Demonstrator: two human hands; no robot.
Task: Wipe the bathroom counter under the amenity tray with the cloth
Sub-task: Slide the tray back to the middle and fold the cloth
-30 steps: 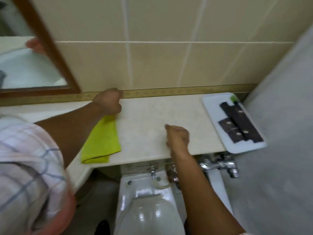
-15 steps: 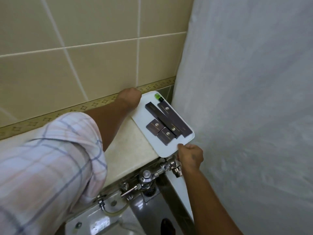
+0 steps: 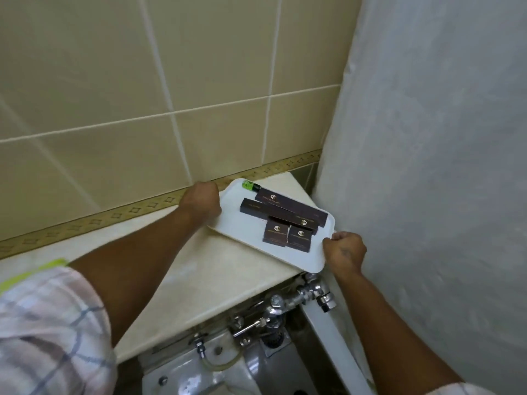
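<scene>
both hands (image 3: pixel 201 202) (image 3: pixel 343 253) grip closed on amenity tray (image 3: pixel 232 220), 9 and 4 o'clock; lift level off table (image 3: pixel 199 275), boxes (image 3: pixel 275 233) loose, cloth (image 3: pixel 34 270) next

Looking smooth, matt white plastic: tray (image 3: pixel 296 256). Appearing as dark matt cardboard with gold print: boxes (image 3: pixel 285 216). Showing polished, faintly mottled stone: counter (image 3: pixel 199 277). Gleaming glossy ceramic: wall tiles (image 3: pixel 216 64). Shining chrome metal: flush valve (image 3: pixel 299 300). Hanging matt, crinkled plastic: curtain (image 3: pixel 442 138). Reading as soft woven checked cloth: sleeve (image 3: pixel 51 332).
</scene>
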